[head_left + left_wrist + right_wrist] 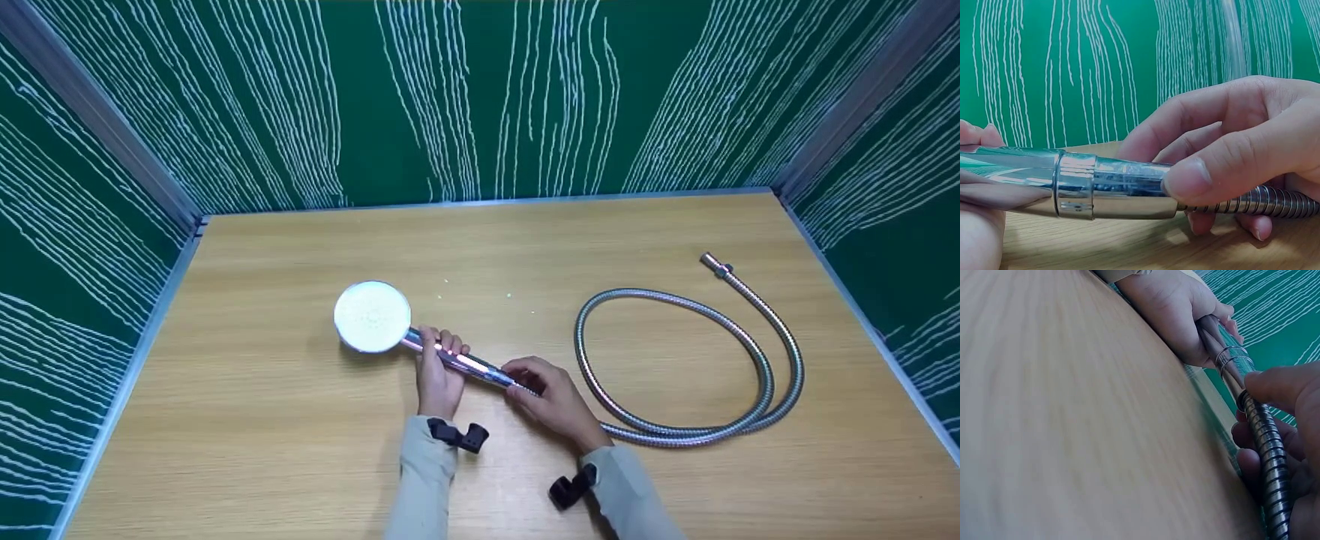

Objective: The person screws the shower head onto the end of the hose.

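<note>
A chrome handheld shower head with a round pale face lies to the left in the head view, its face up. My left hand grips its shiny handle. At the handle's lower end, my right hand pinches the smooth chrome connector of the shower hose between thumb and fingers. In the left wrist view the connector meets the handle's ringed end. The ribbed metal hose runs out under the right palm, partly hidden by the fingers.
On the right of the wooden table, the hose loops round and ends in a free metal fitting. Several tiny pale specks lie beyond the hands. Green panels with white streaks enclose the back and sides.
</note>
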Action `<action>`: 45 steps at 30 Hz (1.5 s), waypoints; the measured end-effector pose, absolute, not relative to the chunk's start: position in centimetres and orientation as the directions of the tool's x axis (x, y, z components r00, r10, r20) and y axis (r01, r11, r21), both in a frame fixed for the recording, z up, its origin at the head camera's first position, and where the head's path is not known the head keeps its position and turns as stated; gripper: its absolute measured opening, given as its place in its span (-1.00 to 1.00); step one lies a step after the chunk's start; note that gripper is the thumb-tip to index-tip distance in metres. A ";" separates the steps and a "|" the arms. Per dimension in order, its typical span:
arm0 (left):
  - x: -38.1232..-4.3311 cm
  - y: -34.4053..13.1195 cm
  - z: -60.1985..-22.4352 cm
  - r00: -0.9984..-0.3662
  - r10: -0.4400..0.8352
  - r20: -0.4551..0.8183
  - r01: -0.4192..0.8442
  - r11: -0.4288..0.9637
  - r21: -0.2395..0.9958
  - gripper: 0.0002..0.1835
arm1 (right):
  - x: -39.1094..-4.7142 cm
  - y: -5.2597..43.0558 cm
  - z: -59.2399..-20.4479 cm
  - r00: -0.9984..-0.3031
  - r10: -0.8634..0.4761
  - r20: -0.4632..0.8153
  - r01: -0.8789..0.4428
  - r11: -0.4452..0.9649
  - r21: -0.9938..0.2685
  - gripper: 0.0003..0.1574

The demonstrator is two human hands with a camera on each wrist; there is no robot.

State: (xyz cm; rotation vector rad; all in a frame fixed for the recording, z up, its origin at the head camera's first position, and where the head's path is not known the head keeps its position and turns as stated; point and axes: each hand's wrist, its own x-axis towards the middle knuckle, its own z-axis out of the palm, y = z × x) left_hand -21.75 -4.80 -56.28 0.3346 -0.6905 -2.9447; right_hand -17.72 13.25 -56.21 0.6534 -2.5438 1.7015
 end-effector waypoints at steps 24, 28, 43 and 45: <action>-21.6 -4.8 -56.5 -0.978 -0.138 -0.157 0.052 -0.888 0.457 -0.60 | -17.7 13.3 -56.1 -0.919 -0.343 0.194 -0.314 0.339 -0.887 -0.75; -21.6 -4.9 -56.6 -0.979 -0.138 -0.153 0.055 -0.889 0.454 -0.60 | -17.7 13.3 -56.0 -0.921 -0.344 0.182 -0.303 0.340 -0.891 -0.76; -21.7 -4.9 -56.1 -0.972 -0.139 -0.190 0.041 -0.895 0.444 -0.60 | -17.1 13.0 -54.6 -0.926 -0.326 0.190 -0.303 0.342 -0.890 -0.58; -21.7 -4.9 -56.1 -0.971 -0.140 -0.193 0.040 -0.895 0.445 -0.60 | -16.7 12.8 -53.5 -0.923 -0.331 0.196 -0.312 0.348 -0.884 -0.59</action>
